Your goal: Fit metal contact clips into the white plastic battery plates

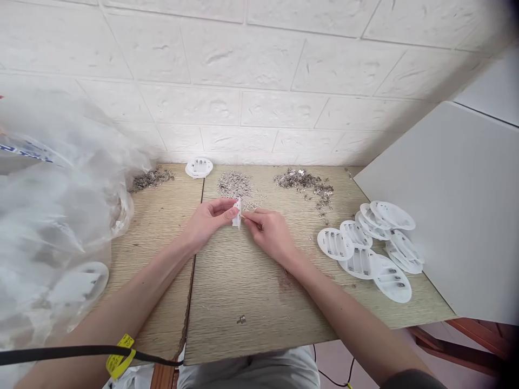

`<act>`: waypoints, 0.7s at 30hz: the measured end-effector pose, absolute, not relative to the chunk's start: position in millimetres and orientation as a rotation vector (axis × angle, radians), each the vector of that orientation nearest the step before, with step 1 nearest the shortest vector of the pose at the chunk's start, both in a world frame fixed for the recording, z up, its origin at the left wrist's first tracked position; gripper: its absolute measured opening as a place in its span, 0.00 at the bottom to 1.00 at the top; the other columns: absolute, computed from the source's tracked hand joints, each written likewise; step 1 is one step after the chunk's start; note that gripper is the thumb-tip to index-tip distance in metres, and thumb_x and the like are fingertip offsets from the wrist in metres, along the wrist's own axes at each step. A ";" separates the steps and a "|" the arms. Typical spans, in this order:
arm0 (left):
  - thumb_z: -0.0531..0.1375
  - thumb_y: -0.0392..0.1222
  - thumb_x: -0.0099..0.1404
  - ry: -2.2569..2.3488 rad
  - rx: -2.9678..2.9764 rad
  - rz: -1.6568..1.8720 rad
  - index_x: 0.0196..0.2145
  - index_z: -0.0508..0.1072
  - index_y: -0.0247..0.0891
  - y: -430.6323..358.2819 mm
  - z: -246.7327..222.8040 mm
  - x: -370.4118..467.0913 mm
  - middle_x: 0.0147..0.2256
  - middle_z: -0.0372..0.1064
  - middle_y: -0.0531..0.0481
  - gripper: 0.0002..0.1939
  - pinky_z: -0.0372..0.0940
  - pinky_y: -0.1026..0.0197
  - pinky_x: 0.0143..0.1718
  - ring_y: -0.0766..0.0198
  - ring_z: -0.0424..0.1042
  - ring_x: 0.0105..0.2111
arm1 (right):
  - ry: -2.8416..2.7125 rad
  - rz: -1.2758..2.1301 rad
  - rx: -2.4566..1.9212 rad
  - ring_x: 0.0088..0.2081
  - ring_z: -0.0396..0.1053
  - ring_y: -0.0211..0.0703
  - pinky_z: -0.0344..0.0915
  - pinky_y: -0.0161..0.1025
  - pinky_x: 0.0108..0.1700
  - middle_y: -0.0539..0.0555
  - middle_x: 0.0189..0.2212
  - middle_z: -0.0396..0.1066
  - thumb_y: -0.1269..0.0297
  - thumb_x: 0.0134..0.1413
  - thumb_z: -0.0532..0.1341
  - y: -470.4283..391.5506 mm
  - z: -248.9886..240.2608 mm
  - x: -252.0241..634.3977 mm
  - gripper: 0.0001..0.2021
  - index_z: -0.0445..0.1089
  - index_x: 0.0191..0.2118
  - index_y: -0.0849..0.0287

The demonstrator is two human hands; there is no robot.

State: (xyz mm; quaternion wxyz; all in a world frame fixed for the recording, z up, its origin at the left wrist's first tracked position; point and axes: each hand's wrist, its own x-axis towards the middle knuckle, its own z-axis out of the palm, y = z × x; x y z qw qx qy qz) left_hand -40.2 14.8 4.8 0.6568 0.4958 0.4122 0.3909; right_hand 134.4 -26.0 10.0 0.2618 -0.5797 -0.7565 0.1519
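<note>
Clock centred on the held disc. Rough white block wall (267,70) across 12. Grey panel (446,216) leaning in at 3. Wood-grain tabletop (251,292) beneath everything, a seam running down it just left of centre. Clear plastic bag (52,210) bulging at 9.

Heap of white oval discs (392,281) between 3 and 4, overlapping, slotted faces up, metal bits in the slots. Left hand (206,221) at 9, right hand (271,233) at 4. Lone white disc (199,168) at 11, by the wall.

Held disc (239,213) between the hands, above the table, upright and edge-on; long axis 12 to 6. Left thumb and fingers pinch it from its 9 side; this hand has the firmer contact. Right thumb and forefinger, pressed together on a slim item (243,216), point at its 3 side; whether the tip touches, cannot tell.

Small metal parts in piles: dark (304,181) at 2, pale (234,185) at 12, grey (152,180) at 10. Single loose piece (241,319) at 6.

Writing: blue lettering (26,151) on the bag, creased, no word legible. Yellow tag (120,356) on the black cable (52,354), at 7: print too small to read.
</note>
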 end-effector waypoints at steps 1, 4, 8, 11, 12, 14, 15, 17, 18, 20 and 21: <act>0.69 0.50 0.50 0.940 1.135 0.879 0.44 0.76 0.37 14.8 4.9 -39.6 0.44 0.75 0.43 0.25 0.64 0.52 0.51 0.55 0.72 0.46 | -2.062 0.378 -1.596 0.27 0.63 0.38 0.50 0.35 0.29 0.52 0.26 0.71 0.69 0.60 0.55 -27.0 10.6 133.1 0.12 0.77 0.35 0.57; 0.69 0.52 0.50 0.976 1.163 0.860 0.44 0.76 0.37 14.2 6.2 -37.2 0.43 0.76 0.43 0.25 0.65 0.54 0.50 0.55 0.72 0.46 | -2.118 0.278 -1.652 0.27 0.63 0.39 0.47 0.36 0.28 0.53 0.27 0.72 0.69 0.61 0.53 -28.9 10.8 130.6 0.13 0.76 0.33 0.58; 0.69 0.52 0.50 1.017 1.159 0.859 0.44 0.76 0.38 13.4 8.2 -34.5 0.44 0.76 0.44 0.25 0.66 0.54 0.49 0.55 0.72 0.46 | -2.186 0.205 -1.690 0.27 0.64 0.39 0.45 0.37 0.27 0.53 0.29 0.73 0.72 0.60 0.51 -28.3 9.3 131.1 0.14 0.75 0.35 0.57; 0.69 0.53 0.50 1.021 1.156 0.856 0.45 0.76 0.38 13.7 8.4 -33.8 0.44 0.76 0.44 0.26 0.66 0.55 0.50 0.55 0.72 0.47 | -2.211 0.205 -1.684 0.28 0.66 0.40 0.46 0.37 0.27 0.54 0.30 0.73 0.73 0.60 0.51 -26.8 8.2 133.2 0.14 0.75 0.37 0.57; 0.69 0.53 0.50 1.023 1.152 0.856 0.45 0.76 0.38 13.8 8.5 -33.5 0.44 0.75 0.44 0.26 0.66 0.55 0.50 0.55 0.72 0.47 | -2.213 0.210 -1.674 0.28 0.66 0.41 0.47 0.37 0.27 0.54 0.30 0.73 0.73 0.60 0.51 -26.5 7.8 133.8 0.14 0.75 0.38 0.57; 0.69 0.53 0.49 1.027 1.145 0.856 0.45 0.76 0.38 13.8 8.9 -32.9 0.44 0.75 0.44 0.27 0.66 0.55 0.50 0.54 0.71 0.47 | -2.210 0.222 -1.651 0.29 0.67 0.41 0.48 0.37 0.28 0.54 0.31 0.73 0.72 0.60 0.51 -26.2 6.4 134.5 0.14 0.75 0.40 0.57; 0.69 0.54 0.49 1.028 1.142 0.853 0.45 0.76 0.38 13.7 9.2 -32.6 0.44 0.75 0.43 0.27 0.66 0.54 0.50 0.53 0.71 0.47 | -2.209 0.227 -1.644 0.29 0.67 0.41 0.48 0.37 0.28 0.54 0.31 0.73 0.72 0.61 0.51 -26.3 5.4 134.4 0.14 0.75 0.40 0.57; 0.69 0.54 0.49 1.025 1.134 0.842 0.44 0.76 0.37 13.3 10.0 -32.0 0.43 0.76 0.43 0.27 0.66 0.54 0.50 0.53 0.71 0.47 | -2.209 0.227 -1.633 0.29 0.67 0.41 0.48 0.37 0.28 0.54 0.31 0.73 0.70 0.62 0.51 -26.5 2.6 133.6 0.14 0.75 0.38 0.57; 0.69 0.53 0.49 1.017 1.129 0.837 0.44 0.76 0.37 13.1 10.2 -32.1 0.43 0.76 0.43 0.27 0.66 0.54 0.50 0.53 0.72 0.47 | -2.204 0.221 -1.630 0.29 0.67 0.41 0.49 0.37 0.28 0.54 0.31 0.73 0.68 0.63 0.51 -26.7 1.0 132.9 0.14 0.75 0.37 0.57; 0.70 0.52 0.49 0.996 1.118 0.831 0.44 0.76 0.38 13.1 10.0 -32.8 0.43 0.76 0.44 0.26 0.66 0.54 0.50 0.54 0.72 0.47 | -2.168 0.203 -1.625 0.29 0.67 0.40 0.49 0.36 0.29 0.54 0.30 0.73 0.66 0.64 0.51 -26.7 -2.0 131.9 0.15 0.75 0.37 0.57; 0.70 0.51 0.49 0.985 1.107 0.833 0.44 0.76 0.38 13.2 9.7 -33.5 0.44 0.76 0.44 0.25 0.66 0.55 0.50 0.55 0.72 0.47 | -2.140 0.204 -1.613 0.29 0.67 0.40 0.50 0.36 0.29 0.54 0.30 0.74 0.65 0.64 0.51 -26.4 -3.0 131.9 0.15 0.75 0.37 0.57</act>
